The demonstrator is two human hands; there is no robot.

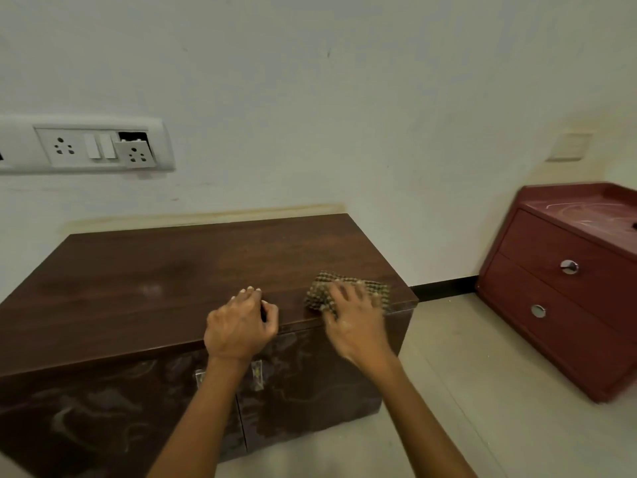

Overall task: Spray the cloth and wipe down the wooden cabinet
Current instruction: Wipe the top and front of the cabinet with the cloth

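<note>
A low dark wooden cabinet [155, 281] stands against the wall, with two front doors showing streaky marks. A checked brown cloth [325, 288] lies on the cabinet top near its front right corner. My right hand [355, 319] presses on the cloth with fingers spread, blurred by motion. My left hand [241, 322] rests on the front edge of the top, fingers curled, holding nothing. No spray bottle is in view.
A red two-drawer chest [565, 288] with round metal knobs stands on the tiled floor [465, 391] to the right. A white socket and switch panel [96, 146] is on the wall at left, one socket plate hanging loose.
</note>
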